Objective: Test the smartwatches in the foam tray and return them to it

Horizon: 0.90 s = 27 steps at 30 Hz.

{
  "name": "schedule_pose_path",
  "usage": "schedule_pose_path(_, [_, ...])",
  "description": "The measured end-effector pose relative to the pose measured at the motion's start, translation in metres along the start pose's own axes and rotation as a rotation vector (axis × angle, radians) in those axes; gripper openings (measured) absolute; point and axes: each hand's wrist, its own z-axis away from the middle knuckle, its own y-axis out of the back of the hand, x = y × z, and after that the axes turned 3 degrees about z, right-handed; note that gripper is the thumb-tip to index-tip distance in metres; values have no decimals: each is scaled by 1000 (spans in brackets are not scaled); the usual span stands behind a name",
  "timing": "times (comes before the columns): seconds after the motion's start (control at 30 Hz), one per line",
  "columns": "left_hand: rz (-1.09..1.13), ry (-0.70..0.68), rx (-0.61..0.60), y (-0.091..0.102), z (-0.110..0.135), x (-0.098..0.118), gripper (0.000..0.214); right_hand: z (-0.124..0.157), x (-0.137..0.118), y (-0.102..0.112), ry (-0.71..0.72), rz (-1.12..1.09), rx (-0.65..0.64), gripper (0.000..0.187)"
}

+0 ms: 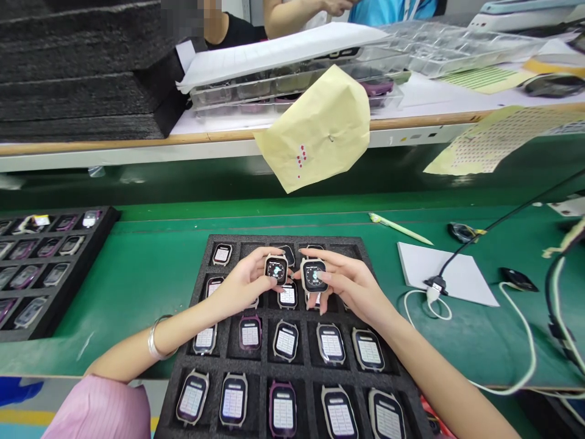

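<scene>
You have 2 strapless watches raised over the back half of the black tray (292,240): the left watch (278,268) in your left hand (254,274), the right watch (311,277) in your right hand (354,281). Each grip is closed on its watch, thumb in front and fingers around the case. Both screens are lit. Each watch should feel light and stiff, its glass probably slippery and easily scratched, so the side edges of the case look the safest hold; your thumbs overlap the screens. Beneath, the foam tray looks soft, with more watches in its pockets. It lies on a green desk (159,262), smooth and hard-looking, so a dropped watch could suffer. Another tray (103,235) sits to the left; a pen (402,229), a white pad (470,280) and a white cable (531,347) lie to the right. Beyond runs a shelf (219,138) bearing stacked foam (82,73) and clear trays (457,49), a yellow sheet (320,119) hanging over its edge, people (395,12) behind.
</scene>
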Motion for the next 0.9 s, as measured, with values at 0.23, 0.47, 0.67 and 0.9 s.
schedule_pose_path(0.23, [-5,-2,-14,0,0,-1,41,1,-1,-2,25,115,40,43])
schedule_pose_path(0.47, [3,-22,-21,1,1,1,39,10,-9,-2,48,256,-104,74])
schedule_pose_path(0.67, [36,-17,-32,1,2,3,36,19,-25,34,37,705,-37,51])
schedule_pose_path(0.9, [39,-18,-8,-1,-1,4,34,11,-11,96,246,1311,64,40])
